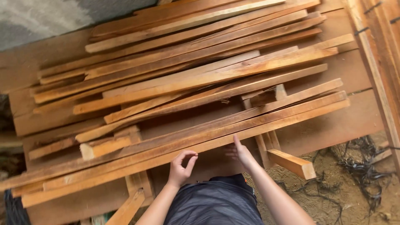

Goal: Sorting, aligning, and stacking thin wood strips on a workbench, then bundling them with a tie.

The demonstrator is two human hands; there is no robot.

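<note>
From here I see my left hand low in the middle of the frame, fingers curled loosely with thumb and forefinger nearly meeting, closed on nothing and just short of the nearest long wooden strip. My right hand sits beside it, open, its forefinger stretched up to touch that strip's near edge. I judge this as the reach before a grasp: both hands would need to close around that front strip, which lies diagonally from lower left to right of centre on the plywood tabletop. A short offcut block juts out at lower right over the dirt floor. Further up, the pile of loose wooden slats spreads across the frame, overlapping at slight angles, toward the upper right.
</note>
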